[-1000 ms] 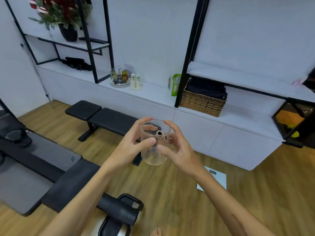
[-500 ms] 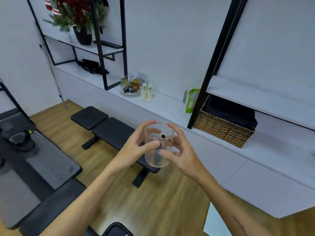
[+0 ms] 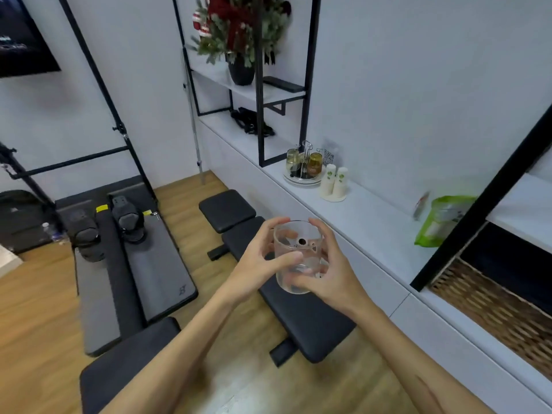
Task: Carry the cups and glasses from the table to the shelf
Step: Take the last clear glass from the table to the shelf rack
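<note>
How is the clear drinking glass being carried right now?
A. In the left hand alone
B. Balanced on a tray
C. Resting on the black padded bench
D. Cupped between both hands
D: the left hand and right hand both curl round the clear drinking glass, holding it in the air above the black padded bench.

Head camera looks forward and down, close over hands, seemingly facing the shelf point(image 3: 358, 210).

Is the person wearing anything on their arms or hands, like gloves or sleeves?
No. Both forearms are bare right up to the picture's edge, with no sleeves showing. The left hand and right hand have no gloves, rings, watch or bracelets. The right forearm has a thin long mark.
</note>
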